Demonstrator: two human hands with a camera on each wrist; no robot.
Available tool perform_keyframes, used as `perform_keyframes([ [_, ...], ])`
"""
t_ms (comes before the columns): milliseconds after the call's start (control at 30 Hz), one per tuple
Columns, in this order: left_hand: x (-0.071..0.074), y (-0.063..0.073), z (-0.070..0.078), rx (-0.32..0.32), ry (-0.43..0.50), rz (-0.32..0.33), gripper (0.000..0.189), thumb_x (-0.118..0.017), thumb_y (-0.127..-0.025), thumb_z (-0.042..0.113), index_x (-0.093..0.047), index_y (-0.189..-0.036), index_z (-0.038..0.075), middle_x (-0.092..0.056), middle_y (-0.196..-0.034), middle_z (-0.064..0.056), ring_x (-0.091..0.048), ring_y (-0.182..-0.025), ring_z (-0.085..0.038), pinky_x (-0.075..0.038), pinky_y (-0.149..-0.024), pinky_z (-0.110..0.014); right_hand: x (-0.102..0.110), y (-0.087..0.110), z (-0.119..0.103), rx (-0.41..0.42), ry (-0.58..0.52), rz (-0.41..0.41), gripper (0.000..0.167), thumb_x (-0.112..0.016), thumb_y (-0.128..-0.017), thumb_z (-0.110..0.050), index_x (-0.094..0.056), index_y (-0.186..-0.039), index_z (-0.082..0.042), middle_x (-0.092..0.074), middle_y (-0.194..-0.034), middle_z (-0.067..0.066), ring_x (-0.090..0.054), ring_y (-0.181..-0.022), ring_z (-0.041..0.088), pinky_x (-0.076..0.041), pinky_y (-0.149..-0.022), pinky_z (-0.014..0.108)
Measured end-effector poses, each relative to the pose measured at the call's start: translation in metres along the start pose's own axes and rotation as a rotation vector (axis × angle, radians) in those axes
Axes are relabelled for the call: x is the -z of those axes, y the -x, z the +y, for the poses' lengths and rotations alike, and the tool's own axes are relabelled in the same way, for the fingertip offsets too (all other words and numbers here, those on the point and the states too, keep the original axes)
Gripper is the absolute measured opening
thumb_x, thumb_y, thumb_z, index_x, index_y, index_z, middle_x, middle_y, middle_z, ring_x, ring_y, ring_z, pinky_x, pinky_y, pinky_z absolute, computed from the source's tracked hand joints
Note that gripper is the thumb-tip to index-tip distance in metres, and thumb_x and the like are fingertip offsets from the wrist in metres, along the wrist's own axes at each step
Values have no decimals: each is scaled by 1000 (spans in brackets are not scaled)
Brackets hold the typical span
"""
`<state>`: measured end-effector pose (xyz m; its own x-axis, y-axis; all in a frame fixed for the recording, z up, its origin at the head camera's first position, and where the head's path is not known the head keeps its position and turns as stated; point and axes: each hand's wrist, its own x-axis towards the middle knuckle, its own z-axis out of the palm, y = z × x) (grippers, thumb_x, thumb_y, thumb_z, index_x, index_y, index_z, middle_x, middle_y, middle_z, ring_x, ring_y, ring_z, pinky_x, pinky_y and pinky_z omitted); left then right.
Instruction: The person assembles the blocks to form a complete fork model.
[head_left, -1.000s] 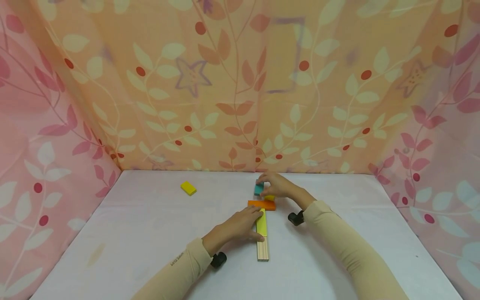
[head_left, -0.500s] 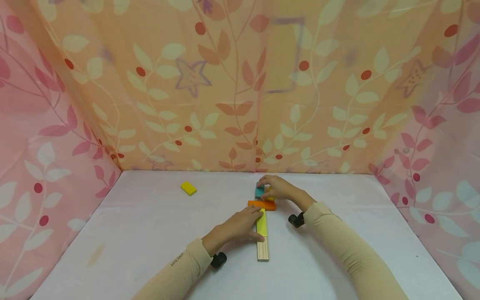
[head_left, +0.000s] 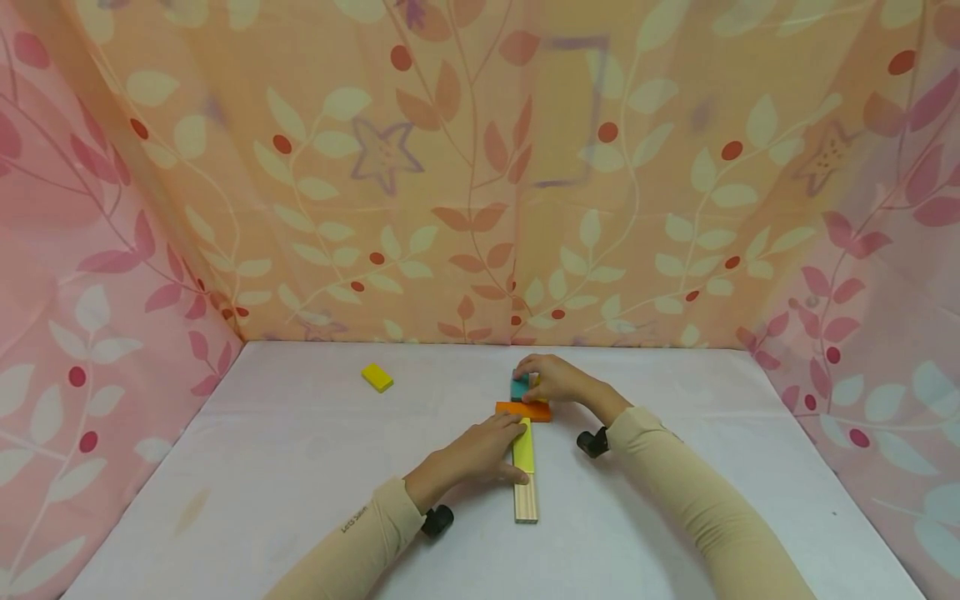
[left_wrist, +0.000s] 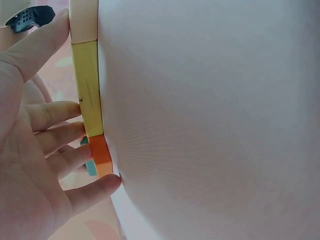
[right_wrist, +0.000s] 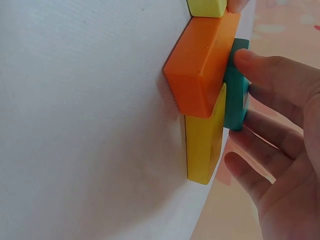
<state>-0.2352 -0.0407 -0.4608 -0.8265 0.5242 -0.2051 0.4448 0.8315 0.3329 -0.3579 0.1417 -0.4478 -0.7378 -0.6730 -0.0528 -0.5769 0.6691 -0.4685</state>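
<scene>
In the head view my right hand (head_left: pixel 561 379) pinches a teal block (head_left: pixel 519 388) between thumb and fingers, close behind an orange block (head_left: pixel 537 412). The right wrist view has the teal block (right_wrist: pixel 235 92) right at the orange block's far side, alongside a yellow block (right_wrist: pixel 200 150) partly hidden by my hand from above. A light yellow block (head_left: pixel 523 450) runs from the orange block toward me, end to end with a plain wood block (head_left: pixel 527 503). Extended fingers of my left hand (head_left: pixel 476 450) touch the light yellow and orange blocks, its thumb by the plain wood.
Off to the back left, a second yellow block (head_left: pixel 377 377) lies alone on the white-covered table (head_left: pixel 262 467). Patterned cloth walls (head_left: pixel 480 275) enclose the back and both sides. A black wrist camera (head_left: pixel 438 521) sits below the left cuff, another (head_left: pixel 592 442) below the right.
My right hand has drawn the teal block a little toward me, up to the orange block. The left hand has stayed in place.
</scene>
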Motion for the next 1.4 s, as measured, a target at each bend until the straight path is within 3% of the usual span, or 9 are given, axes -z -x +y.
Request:
perform_keyframes([
  [367,0,1,1,-2,-6,21,84,-73,-78,56,-47,-144,12,-42,-153,-3,-37,-143,-21,-40,-112,-46,0,0,0,1,18,-21,34,-77,-84,-20,-70,-115,-9,-61,-131,12,-56,-121,31,-43,-108,49],
  [1400,-2,-1,-1,-7,-16,12,84,-72,-79,57,-45,-146,12,-40,-154,-3,-34,-145,-21,-41,-110,-49,-2,1,1,-44,-23,-31,30,-75,-85,-18,-71,-113,-9,-61,-132,12,-55,-123,31,-42,-109,49],
])
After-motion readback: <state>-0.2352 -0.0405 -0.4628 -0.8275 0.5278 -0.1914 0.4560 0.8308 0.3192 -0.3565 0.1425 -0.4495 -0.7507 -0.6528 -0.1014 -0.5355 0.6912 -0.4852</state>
